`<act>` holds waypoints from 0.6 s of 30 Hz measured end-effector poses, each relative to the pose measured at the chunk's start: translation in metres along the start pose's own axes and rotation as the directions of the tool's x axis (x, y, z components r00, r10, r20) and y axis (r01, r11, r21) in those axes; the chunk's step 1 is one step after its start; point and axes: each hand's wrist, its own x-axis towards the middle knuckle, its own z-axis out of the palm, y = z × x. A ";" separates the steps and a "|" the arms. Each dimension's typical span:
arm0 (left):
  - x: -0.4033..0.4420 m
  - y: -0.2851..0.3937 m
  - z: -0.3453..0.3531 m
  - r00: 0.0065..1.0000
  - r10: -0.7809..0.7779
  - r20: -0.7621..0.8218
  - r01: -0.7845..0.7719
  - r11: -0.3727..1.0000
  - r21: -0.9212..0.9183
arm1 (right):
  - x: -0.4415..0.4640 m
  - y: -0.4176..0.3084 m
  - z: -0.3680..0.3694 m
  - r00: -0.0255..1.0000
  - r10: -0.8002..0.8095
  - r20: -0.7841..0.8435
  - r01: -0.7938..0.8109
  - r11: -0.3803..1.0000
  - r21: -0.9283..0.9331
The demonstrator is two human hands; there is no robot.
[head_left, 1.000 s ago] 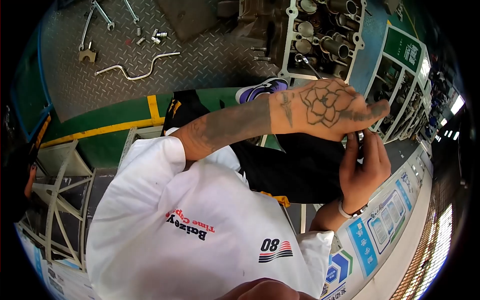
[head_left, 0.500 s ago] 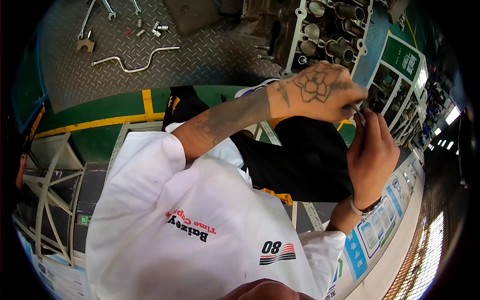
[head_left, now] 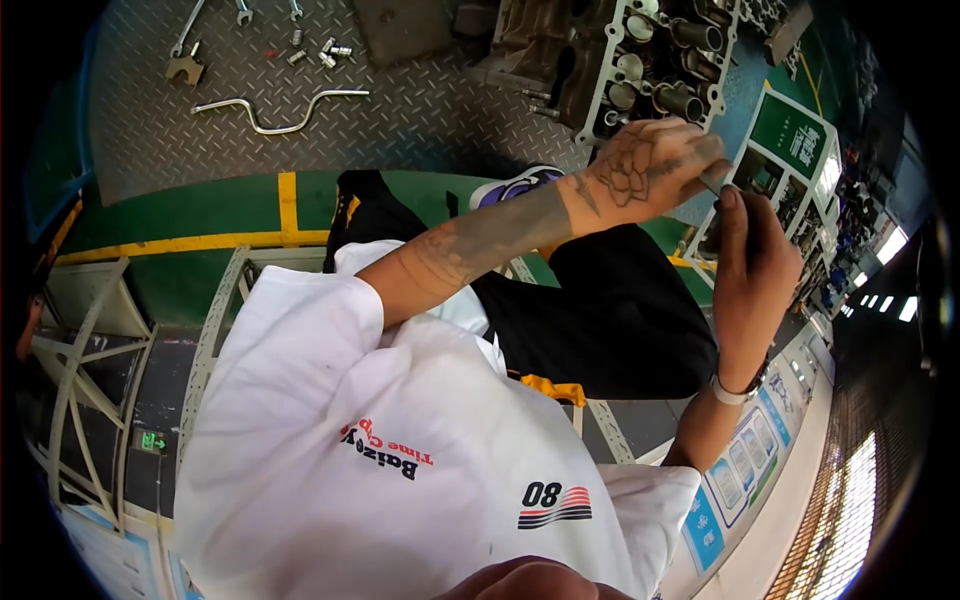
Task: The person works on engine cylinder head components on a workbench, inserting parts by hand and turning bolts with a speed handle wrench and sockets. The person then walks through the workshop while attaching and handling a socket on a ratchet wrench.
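Observation:
My left hand (head_left: pixel 655 170), at the end of the tattooed forearm, is closed with its fingers bent in front of the engine cylinder head (head_left: pixel 545 60). Facing it from the right, my right hand (head_left: pixel 752 240) is also closed, thumb and forefinger pinched together. Between the fingertips of both hands shows the edge of a small, thin metal piece (head_left: pixel 713 185). Most of that piece is covered by the fingers, and its exact kind cannot be made out. Round metal cups and open bores fill the cylinder head just beyond my left hand.
On the diamond-plate table (head_left: pixel 400 130) lie a bent metal rod (head_left: pixel 270 128), several small sockets (head_left: pixel 328 58), wrenches (head_left: pixel 243 12) and a brass-coloured bracket (head_left: pixel 185 68). A green-and-white frame stand (head_left: pixel 790 130) stands at the right. My legs are below the table's edge.
My hands have come slightly higher and stay close together around the thin metal piece, less of which shows now. The whole view has shifted a little with my head.

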 end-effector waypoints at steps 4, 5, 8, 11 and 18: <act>-0.010 -0.001 -0.006 0.999 0.045 0.028 -0.045 0.999 -0.001 | -0.004 0.003 0.007 0.992 -0.073 -0.099 0.070 0.997 -0.036; -0.013 -0.001 -0.006 0.995 0.044 0.092 -0.043 0.999 -0.004 | -0.006 0.003 0.008 0.990 -0.092 -0.107 0.088 0.995 -0.039; -0.009 0.009 -0.014 0.992 0.062 0.114 -0.051 0.994 -0.098 | -0.004 0.008 0.007 0.988 -0.109 -0.111 0.108 0.994 -0.015; -0.005 -0.006 -0.020 0.957 0.076 0.281 0.002 0.964 -0.266 | 0.002 0.012 0.009 0.990 0.134 -0.039 -0.117 0.947 0.299; 0.044 -0.024 -0.057 0.620 -0.022 0.784 0.417 0.856 -0.305 | 0.007 0.017 -0.008 0.947 0.173 0.271 -0.283 0.847 0.449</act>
